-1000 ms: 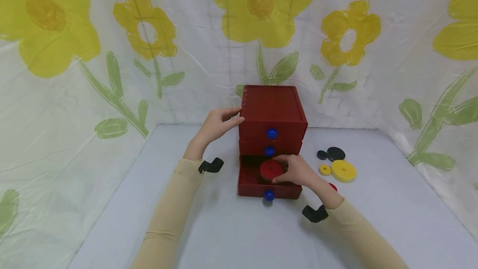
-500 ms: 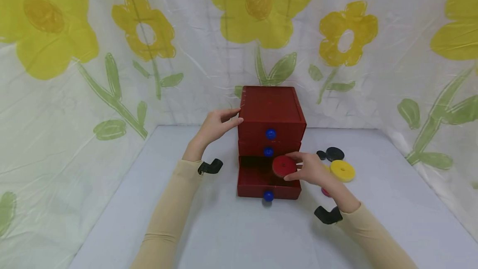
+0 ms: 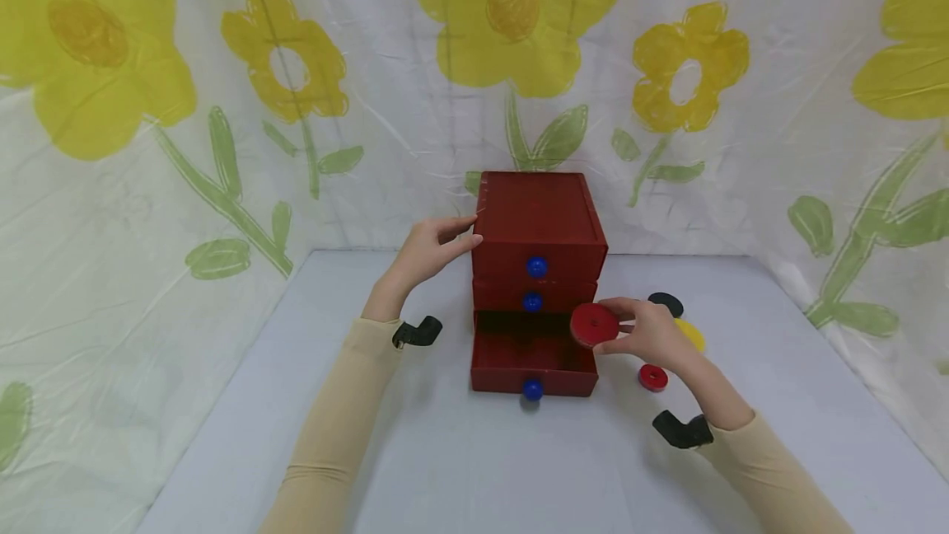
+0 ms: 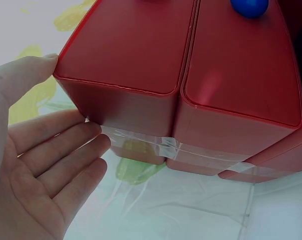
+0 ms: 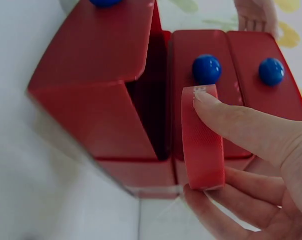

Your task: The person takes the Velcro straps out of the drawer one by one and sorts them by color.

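Note:
A red disc [image 3: 595, 325] with a small centre hole is held in my right hand [image 3: 652, 334], raised at the right side of the open bottom drawer [image 3: 534, 380]. Its thick textured rim faces the right wrist view, where the thumb lies on one edge and fingertips meet the opposite one. My left hand [image 3: 426, 252] touches the upper left front corner of the red drawer cabinet [image 3: 539, 208]. There, in the left wrist view, its extended thumb and fingers [image 4: 65, 150] rest against the box. The two upper drawers are closed.
Right of the cabinet lie a small red disc [image 3: 653, 377], a yellow disc [image 3: 691, 334] and a black disc [image 3: 666, 304], the last two partly behind my right hand. Blue round knobs [image 3: 532, 390] jut from the drawers. A flower-printed curtain [image 3: 400, 138] hangs behind the white table [image 3: 415, 468].
My right hand has lifted the red disc from inside the bottom drawer and carried it rightward. The small red disc on the table has come into fuller view. My left hand stays put.

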Tool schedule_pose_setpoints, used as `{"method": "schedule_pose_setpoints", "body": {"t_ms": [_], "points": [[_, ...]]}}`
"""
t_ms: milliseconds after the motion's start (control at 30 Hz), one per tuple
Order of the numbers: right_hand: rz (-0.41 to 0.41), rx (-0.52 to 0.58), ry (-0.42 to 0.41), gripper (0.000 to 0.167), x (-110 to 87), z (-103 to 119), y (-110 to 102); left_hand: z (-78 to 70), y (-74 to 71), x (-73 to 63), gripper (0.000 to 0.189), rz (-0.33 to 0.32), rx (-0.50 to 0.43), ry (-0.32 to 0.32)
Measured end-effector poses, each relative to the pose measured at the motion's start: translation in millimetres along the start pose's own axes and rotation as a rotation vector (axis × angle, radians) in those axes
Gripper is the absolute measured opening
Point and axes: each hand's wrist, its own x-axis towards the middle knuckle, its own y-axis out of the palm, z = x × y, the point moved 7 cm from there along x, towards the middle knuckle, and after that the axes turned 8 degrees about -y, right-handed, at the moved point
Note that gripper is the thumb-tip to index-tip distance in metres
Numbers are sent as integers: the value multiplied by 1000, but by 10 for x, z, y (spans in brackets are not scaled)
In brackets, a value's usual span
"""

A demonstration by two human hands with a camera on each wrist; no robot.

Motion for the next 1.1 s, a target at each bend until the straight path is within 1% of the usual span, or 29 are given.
{"method": "schedule_pose_setpoints", "body": {"t_ms": [233,533,833,1100], "points": [[-12,-33,14,68,-99,-116,-111,8,3,-4,48,2,-9,-2],[-8,-58,84,72,-225,-289,-213,-10,-1,-8,48,0,-2,7],[-4,-67,106,72,-385,-446,-274,5,-1,-1,48,-2,-1,-3],[-2,-44,168,71,-574,-621,-325,8,-3,6,48,-8,1,7]]}}
